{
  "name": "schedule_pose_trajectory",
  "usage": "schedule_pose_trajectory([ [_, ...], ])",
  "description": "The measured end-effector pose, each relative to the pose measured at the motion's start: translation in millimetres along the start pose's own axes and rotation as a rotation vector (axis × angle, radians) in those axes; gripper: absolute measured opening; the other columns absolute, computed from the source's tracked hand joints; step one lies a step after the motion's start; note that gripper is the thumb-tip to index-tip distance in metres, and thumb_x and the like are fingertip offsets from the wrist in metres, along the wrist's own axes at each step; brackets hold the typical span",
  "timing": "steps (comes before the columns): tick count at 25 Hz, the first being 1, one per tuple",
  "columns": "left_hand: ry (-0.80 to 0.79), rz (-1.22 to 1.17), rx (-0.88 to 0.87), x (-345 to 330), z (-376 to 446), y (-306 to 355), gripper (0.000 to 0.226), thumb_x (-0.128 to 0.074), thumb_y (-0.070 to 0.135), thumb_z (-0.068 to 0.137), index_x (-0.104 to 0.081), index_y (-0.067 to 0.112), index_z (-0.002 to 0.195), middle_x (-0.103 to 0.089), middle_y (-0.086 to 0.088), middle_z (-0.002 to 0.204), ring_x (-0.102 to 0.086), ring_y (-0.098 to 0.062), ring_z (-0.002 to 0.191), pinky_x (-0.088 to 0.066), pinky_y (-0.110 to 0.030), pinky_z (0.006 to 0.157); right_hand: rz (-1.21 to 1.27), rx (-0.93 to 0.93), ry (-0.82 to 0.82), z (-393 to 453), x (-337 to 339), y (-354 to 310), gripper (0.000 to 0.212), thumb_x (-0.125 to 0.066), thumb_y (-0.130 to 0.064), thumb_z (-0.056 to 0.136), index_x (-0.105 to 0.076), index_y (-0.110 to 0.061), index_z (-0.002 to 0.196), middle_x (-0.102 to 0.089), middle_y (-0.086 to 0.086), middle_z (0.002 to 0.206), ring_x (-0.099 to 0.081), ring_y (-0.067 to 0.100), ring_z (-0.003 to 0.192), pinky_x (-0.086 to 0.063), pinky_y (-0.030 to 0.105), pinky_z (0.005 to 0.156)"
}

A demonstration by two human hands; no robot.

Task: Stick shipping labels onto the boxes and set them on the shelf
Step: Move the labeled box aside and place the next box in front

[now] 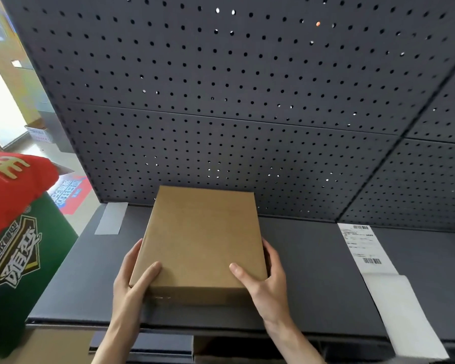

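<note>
The box (202, 237) sits flat on the shelf (313, 271), near its front edge, and we hold it with both hands: left hand (132, 279) at the near left corner, right hand (265, 274) at the near right, fingers (269, 252) wrapped down the sides, thumbs on top. Its long axis runs away from us toward the pegboard (221, 101). No label shows on its top. The label strip (365, 248) lies well apart toward the shelf's right, so we judge the right hand nearer to it.
</note>
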State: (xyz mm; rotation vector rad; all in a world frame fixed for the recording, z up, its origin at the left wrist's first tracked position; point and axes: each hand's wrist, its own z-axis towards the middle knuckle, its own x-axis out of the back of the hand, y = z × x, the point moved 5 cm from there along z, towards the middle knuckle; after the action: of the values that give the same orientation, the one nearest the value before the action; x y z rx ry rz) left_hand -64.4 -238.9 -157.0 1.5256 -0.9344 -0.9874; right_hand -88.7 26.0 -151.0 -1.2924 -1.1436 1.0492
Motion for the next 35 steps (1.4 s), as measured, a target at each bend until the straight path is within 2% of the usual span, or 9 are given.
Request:
schedule_pose_trajectory([
  [6, -0.024, 0.017, -0.036, -70, -25, 10, 0.071, -0.076, 0.036, 0.068, -0.055, 0.043, 0.136, -0.068, 0.015, 0.125, -0.067, -0.002, 0.103, -0.052, -0.023, 0.078, 0.011, 0.031, 0.071, 7, 78, -15, 0.078, -0.094, -0.011, 0.066, -0.057, -0.027, 0.133, -0.074, -0.012, 0.114, -0.070, 0.002, 0.105, -0.056, 0.015, 0.083],
  [10, -0.063, 0.009, -0.026, -147, -50, 0, 0.065, -0.084, 0.021, 0.078, -0.056, 0.044, 0.132, -0.069, 0.012, 0.122, -0.069, -0.011, 0.106, -0.056, -0.043, 0.089, -0.007, -0.004, 0.101, 13, 160, -20, 0.087, -0.096, -0.022, 0.065, -0.053, -0.033, 0.140, -0.068, -0.016, 0.123, -0.065, -0.007, 0.104, -0.056, 0.020, 0.087],
  [12, -0.072, 0.014, -0.030, -194, -65, -6, 0.059, -0.076, 0.014, 0.085, -0.056, 0.042, 0.133, -0.069, 0.014, 0.120, -0.069, -0.002, 0.099, -0.055, -0.041, 0.089, 0.014, -0.016, 0.102, 19, 207, -21, 0.089, -0.096, -0.028, 0.062, -0.053, -0.036, 0.139, -0.066, -0.017, 0.124, -0.065, -0.004, 0.106, -0.057, 0.026, 0.092],
  [15, -0.051, 0.033, -0.029, -266, -92, -18, 0.057, -0.073, 0.012, 0.086, -0.056, 0.041, 0.132, -0.069, 0.016, 0.118, -0.068, 0.003, 0.095, -0.053, -0.035, 0.085, 0.045, -0.022, 0.087, 34, 284, -17, 0.084, -0.095, -0.028, 0.057, -0.055, -0.041, 0.129, -0.068, -0.017, 0.120, -0.067, -0.005, 0.101, -0.058, 0.019, 0.080],
  [18, -0.003, 0.028, -0.032, -340, -127, -33, 0.056, -0.073, 0.012, 0.086, -0.057, 0.042, 0.129, -0.069, 0.018, 0.117, -0.066, 0.001, 0.102, -0.049, -0.027, 0.081, 0.040, -0.027, 0.039, 50, 363, -12, 0.085, -0.097, -0.022, 0.061, -0.053, -0.039, 0.132, -0.068, -0.016, 0.119, -0.067, -0.008, 0.099, -0.057, 0.013, 0.075],
  [21, 0.025, 0.017, -0.013, -406, -162, -48, 0.057, -0.074, 0.014, 0.085, -0.056, 0.039, 0.133, -0.067, 0.015, 0.121, -0.064, -0.005, 0.108, -0.051, -0.030, 0.082, 0.020, -0.047, 0.030, 61, 438, -10, 0.086, -0.096, -0.018, 0.063, -0.052, -0.035, 0.135, -0.067, -0.018, 0.118, -0.065, -0.013, 0.097, -0.054, 0.009, 0.073],
  [27, -0.018, 0.015, -0.009, -510, -196, -76, 0.053, -0.075, 0.014, 0.085, -0.058, 0.047, 0.122, -0.066, 0.019, 0.122, -0.065, 0.005, 0.104, -0.054, -0.025, 0.082, -0.006, -0.065, 0.070, 76, 552, 2, 0.087, -0.096, -0.022, 0.064, -0.053, -0.031, 0.139, -0.067, -0.016, 0.124, -0.064, -0.012, 0.103, -0.057, 0.013, 0.079],
  [30, -0.027, 0.046, -0.026, -544, -203, -88, 0.063, -0.085, 0.019, 0.078, -0.058, 0.041, 0.130, -0.066, 0.020, 0.127, -0.061, 0.000, 0.117, -0.050, -0.035, 0.098, -0.004, -0.070, 0.081, 83, 589, 8, 0.087, -0.095, -0.023, 0.065, -0.052, -0.031, 0.141, -0.066, -0.018, 0.124, -0.063, -0.006, 0.107, -0.056, 0.018, 0.080],
  [35, -0.040, 0.064, -0.031, -579, -210, -99, 0.059, -0.076, 0.011, 0.085, -0.055, 0.033, 0.136, -0.065, 0.017, 0.130, -0.062, 0.009, 0.111, -0.049, -0.025, 0.094, -0.008, -0.092, 0.092, 92, 622, 21, 0.088, -0.095, -0.020, 0.065, -0.051, -0.031, 0.141, -0.064, -0.018, 0.123, -0.059, -0.002, 0.112, -0.050, 0.020, 0.089],
])
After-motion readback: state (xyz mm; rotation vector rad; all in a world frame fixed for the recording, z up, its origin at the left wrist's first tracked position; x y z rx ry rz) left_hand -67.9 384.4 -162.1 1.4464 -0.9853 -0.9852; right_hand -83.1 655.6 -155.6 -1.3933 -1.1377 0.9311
